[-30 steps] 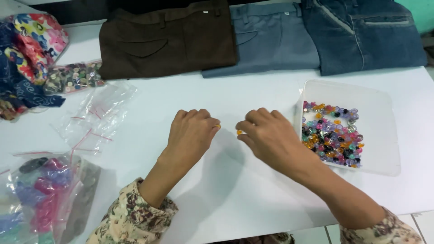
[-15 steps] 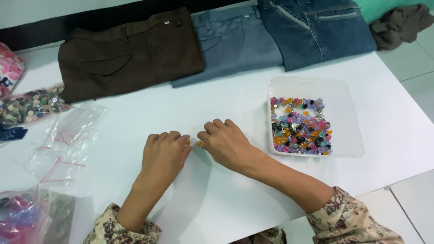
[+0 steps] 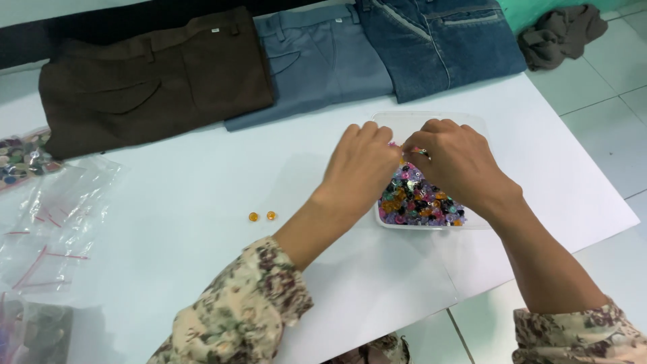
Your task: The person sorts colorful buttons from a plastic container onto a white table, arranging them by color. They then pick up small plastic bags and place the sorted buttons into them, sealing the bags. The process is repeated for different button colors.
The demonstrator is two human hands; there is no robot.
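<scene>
My left hand (image 3: 362,162) and my right hand (image 3: 453,159) hover together over a clear plastic tray (image 3: 472,123) filled with small buttons of many colours (image 3: 418,199). Both hands curl their fingers down into the pile, fingertips almost meeting over the tray's middle. What the fingertips pinch is hidden by the knuckles. Two small orange buttons (image 3: 262,216) lie side by side on the white table (image 3: 189,195), left of my left forearm. Both sleeves have a mottled floral pattern.
Three folded trousers lie along the far edge: brown (image 3: 151,74), grey-blue (image 3: 317,57) and dark denim (image 3: 441,40). Empty clear zip bags (image 3: 57,202) and a bag of buttons (image 3: 20,158) sit at the left. A dark cloth (image 3: 563,34) lies on the tiled floor.
Both hands left the bare table surface and moved right into the button tray. Two orange buttons now lie where the hands were. The camera view shifted left.
</scene>
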